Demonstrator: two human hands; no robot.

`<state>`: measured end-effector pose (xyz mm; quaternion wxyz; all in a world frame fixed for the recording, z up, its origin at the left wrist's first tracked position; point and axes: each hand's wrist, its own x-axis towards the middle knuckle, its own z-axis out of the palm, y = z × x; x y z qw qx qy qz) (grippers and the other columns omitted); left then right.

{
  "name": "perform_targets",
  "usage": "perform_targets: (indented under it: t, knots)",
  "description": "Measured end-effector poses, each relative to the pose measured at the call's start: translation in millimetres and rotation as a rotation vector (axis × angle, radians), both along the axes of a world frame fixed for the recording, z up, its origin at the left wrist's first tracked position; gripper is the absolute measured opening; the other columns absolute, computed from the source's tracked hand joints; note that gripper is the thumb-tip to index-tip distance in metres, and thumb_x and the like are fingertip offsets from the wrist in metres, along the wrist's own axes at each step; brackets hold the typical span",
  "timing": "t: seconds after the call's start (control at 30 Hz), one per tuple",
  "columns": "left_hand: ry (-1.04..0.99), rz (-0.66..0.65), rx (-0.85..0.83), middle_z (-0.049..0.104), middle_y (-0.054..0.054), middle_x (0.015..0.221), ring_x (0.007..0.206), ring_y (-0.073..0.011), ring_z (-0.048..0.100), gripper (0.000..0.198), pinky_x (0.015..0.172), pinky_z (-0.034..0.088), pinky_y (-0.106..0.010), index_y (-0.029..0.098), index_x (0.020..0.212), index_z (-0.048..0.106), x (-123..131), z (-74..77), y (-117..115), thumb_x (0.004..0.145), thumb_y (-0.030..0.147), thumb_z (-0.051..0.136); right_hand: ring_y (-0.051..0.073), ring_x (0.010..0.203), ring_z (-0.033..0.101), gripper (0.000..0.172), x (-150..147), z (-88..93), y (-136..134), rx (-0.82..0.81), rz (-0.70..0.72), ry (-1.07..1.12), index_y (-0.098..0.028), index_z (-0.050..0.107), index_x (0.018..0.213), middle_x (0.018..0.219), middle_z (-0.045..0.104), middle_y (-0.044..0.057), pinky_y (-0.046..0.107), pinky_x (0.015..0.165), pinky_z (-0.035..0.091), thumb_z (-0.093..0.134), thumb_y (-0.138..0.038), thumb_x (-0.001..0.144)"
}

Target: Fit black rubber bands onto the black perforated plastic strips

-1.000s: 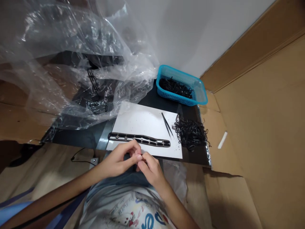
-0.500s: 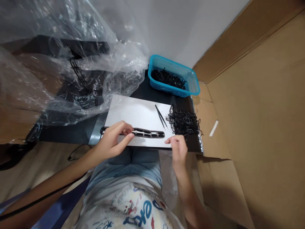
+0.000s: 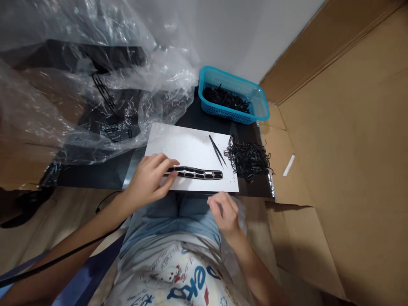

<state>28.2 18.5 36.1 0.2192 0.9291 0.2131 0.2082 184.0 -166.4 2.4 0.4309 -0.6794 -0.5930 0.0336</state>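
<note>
A long black strip (image 3: pixel 199 173) with two rows of elongated slots lies on a white sheet (image 3: pixel 188 148); most slots show black, and one near the right end shows white. My left hand (image 3: pixel 151 176) is over the strip's left part and hides that end; its thumb and index finger are apart, around the strip's edges. Below the sheet's front edge, above my lap, is my right hand (image 3: pixel 225 212), with fingers curled and thumb drawn in. Whatever it may hold is hidden. Black tweezers (image 3: pixel 217 150) rest on the sheet beside a pile of thin black loops (image 3: pixel 250 159).
A blue basket (image 3: pixel 234 114) with black pieces inside stands at the back of the dark table. Clear plastic sheeting (image 3: pixel 172 80) covers the left side, with several black loops visible there. Cardboard (image 3: pixel 344 140) lines the right. Small dark specks dot the white sheet.
My right hand has drawn back from the sheet's front right part toward my lap, its fingers curling. My left hand has shifted slightly left along the strip. The view has tilted a little.
</note>
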Motion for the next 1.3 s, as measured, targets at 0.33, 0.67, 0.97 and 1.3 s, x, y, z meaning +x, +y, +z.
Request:
perform_targets:
  t: [0.33,0.67,0.97,1.3]
  knots:
    - [0.247,-0.037,0.174,0.061,-0.011,0.091,0.084,-0.0269,0.051,0.019,0.069,0.035,-0.038,0.015,0.084,0.057,36.2,-17.4,-4.3,0.091,0.020,0.040,0.024,0.091,0.047,0.014,36.4,1.8,88.1,-0.409,0.045,-0.385,-0.028,0.064,0.095,0.098,0.053,0.007,0.039,0.078,0.043,0.062,-0.032,0.082]
    - [0.195,-0.075,0.055,0.059,-0.010,0.096,0.088,-0.0275,0.050,0.013,0.073,0.035,-0.039,0.018,0.092,0.055,31.7,-19.6,-5.1,0.089,0.024,0.044,0.023,0.094,0.045,0.006,32.6,0.4,82.9,-0.410,0.138,-0.368,-0.022,0.059,0.085,0.096,0.058,0.006,0.036,0.079,0.038,0.053,-0.022,0.086]
    - [0.049,-0.077,-0.197,0.060,-0.004,0.081,0.076,-0.0198,0.056,0.006,0.068,0.041,-0.030,0.018,0.089,0.049,35.6,-27.2,2.6,0.089,0.023,0.045,0.024,0.094,0.045,0.016,36.7,-2.7,84.1,-0.357,0.175,-0.309,-0.020,0.062,0.092,0.090,0.061,0.007,0.036,0.080,0.036,0.047,-0.026,0.090]
    - [-0.039,-0.103,-0.375,0.063,-0.002,0.086,0.079,-0.0155,0.062,0.014,0.070,0.047,-0.025,0.018,0.095,0.050,31.2,-26.6,7.5,0.089,0.031,0.052,0.019,0.084,0.050,0.004,45.5,-1.6,87.4,-0.321,0.300,-0.159,-0.020,0.059,0.081,0.078,0.063,0.002,0.031,0.074,0.040,0.056,-0.021,0.083]
